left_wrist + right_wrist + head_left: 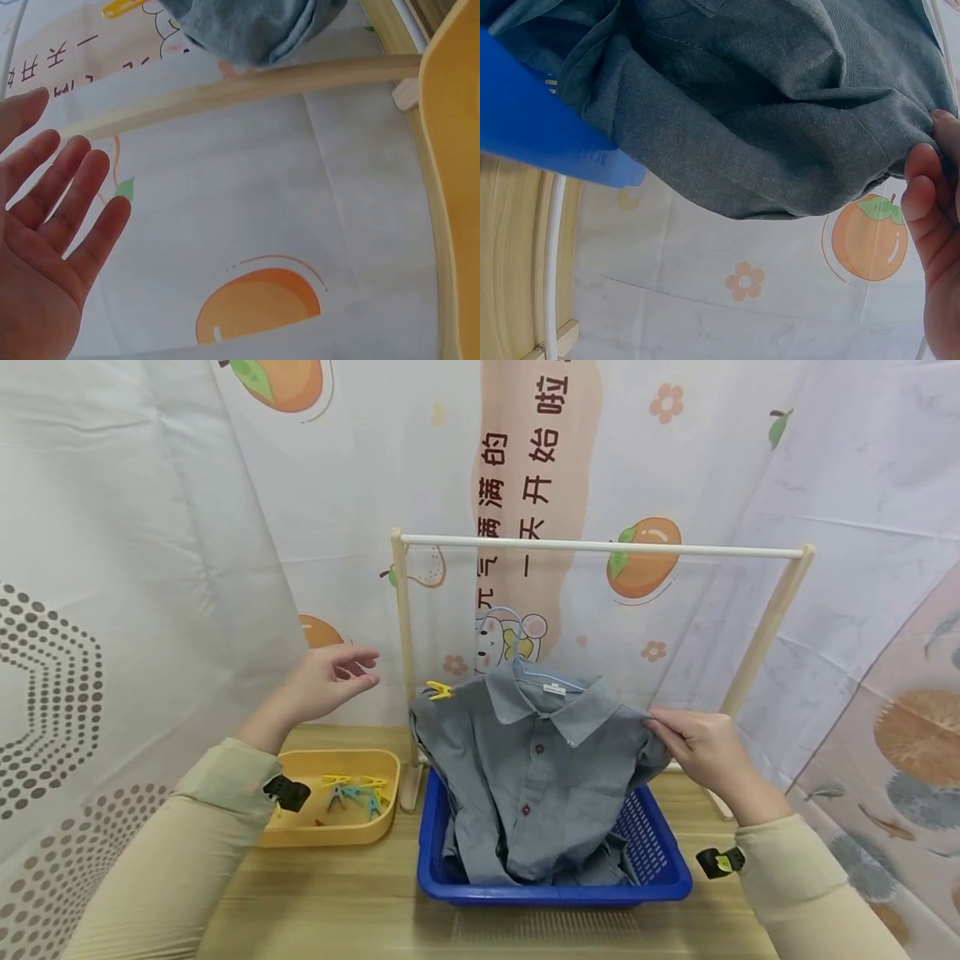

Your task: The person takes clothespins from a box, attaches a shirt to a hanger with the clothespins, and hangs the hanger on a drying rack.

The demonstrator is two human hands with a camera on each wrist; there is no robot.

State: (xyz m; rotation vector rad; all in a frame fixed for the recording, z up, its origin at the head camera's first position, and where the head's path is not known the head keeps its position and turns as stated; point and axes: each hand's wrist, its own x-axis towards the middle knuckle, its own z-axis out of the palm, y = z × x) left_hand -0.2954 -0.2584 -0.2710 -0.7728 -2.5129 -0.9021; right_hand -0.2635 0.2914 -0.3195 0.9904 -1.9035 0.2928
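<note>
A grey-blue button shirt [525, 768] is on a light blue hanger [517, 643], its lower part lying in the blue basket [555, 895]. My right hand [701, 747] pinches the shirt's shoulder on the right; the right wrist view shows thumb and fingers [922, 169] at the cloth. A yellow clothespin [440, 691] sits on the opposite shoulder. My left hand [326, 681] is in the air left of that shoulder, apart from the shirt, with nothing in it. In the left wrist view its fingers [79, 187] are spread and relaxed.
A drying rack with a white bar [600, 547] and wooden posts stands behind the basket. On the left, a yellow tray [322, 837] holds several yellow and teal clothespins [356, 792]. Printed curtains [360, 468] surround the wooden table [337, 893].
</note>
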